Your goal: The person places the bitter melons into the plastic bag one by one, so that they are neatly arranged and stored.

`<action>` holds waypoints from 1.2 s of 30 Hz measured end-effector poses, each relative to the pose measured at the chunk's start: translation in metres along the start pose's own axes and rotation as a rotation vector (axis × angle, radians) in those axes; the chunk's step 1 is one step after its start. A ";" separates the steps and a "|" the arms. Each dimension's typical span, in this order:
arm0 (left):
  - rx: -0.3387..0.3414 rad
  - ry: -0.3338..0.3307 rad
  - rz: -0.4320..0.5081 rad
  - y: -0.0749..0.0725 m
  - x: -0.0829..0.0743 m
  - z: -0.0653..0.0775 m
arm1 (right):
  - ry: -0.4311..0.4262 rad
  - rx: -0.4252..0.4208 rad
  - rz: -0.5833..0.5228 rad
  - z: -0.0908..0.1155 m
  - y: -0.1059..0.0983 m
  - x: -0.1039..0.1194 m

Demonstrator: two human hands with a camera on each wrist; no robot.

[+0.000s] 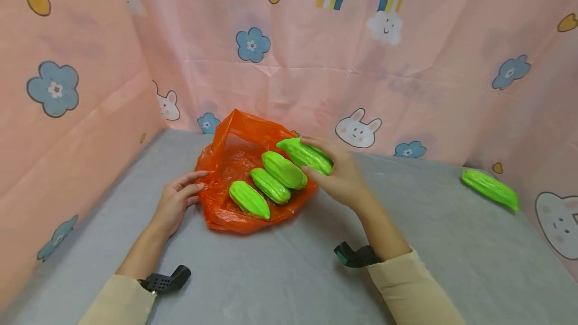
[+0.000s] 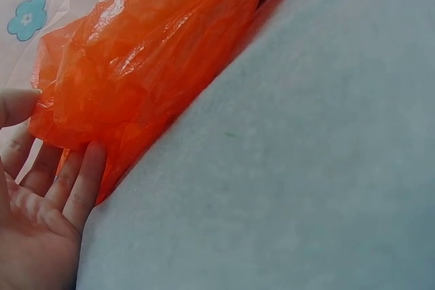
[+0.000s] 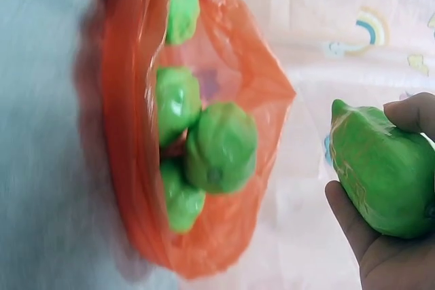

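My right hand grips a ridged, bright green bitter melon, thumb on one side and fingers on the other. It is raised at the right rim of a crinkled red-orange plastic bag. The bag lies open with several more bitter melons inside, among them a left one, a middle one and a right one. At the bag's left edge, my left hand holds the thin plastic between thumb and fingers. In the left wrist view, its fingertips overlap the plastic.
Another bitter melon lies far right on the grey cloth-covered table. A pink curtain with rainbows, flowers and rabbits closes off the back and sides. Both wrists carry black camera straps.
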State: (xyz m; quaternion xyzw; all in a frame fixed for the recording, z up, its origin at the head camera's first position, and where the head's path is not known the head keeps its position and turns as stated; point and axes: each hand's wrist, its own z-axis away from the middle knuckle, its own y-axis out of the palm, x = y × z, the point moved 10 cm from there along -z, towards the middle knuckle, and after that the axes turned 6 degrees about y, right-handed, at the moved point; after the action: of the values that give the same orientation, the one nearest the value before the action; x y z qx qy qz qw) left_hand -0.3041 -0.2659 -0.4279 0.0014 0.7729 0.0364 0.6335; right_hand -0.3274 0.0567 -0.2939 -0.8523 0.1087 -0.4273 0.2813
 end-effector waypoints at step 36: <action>-0.004 0.007 0.001 -0.001 0.002 -0.003 | 0.006 0.130 0.025 -0.003 0.107 0.012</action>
State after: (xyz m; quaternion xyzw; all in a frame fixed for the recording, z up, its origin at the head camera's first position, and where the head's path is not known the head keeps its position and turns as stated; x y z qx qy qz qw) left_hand -0.3069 -0.2671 -0.4293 0.0005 0.7750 0.0384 0.6308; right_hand -0.3171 -0.0372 -0.3458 -0.8296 0.0923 -0.4326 0.3408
